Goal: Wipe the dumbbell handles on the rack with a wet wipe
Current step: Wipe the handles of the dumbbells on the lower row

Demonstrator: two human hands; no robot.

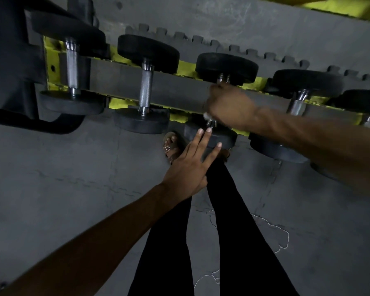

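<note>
My right hand [231,103] grips the wet wipe [206,115] around the dumbbell handle [223,78]. My flat left hand [190,165] touches its near plate [225,136].

You see a long grey and yellow rack [179,94] running from the upper left of the frame to the right edge. Across it, side by side, lie the first dumbbell [72,69] at the left, the second dumbbell [145,86], the third dumbbell [226,66] in the middle, the fourth dumbbell [305,82], and the fifth dumbbell [363,101] at the right edge. A grey floor [73,189] fills the bottom of the frame.
</note>
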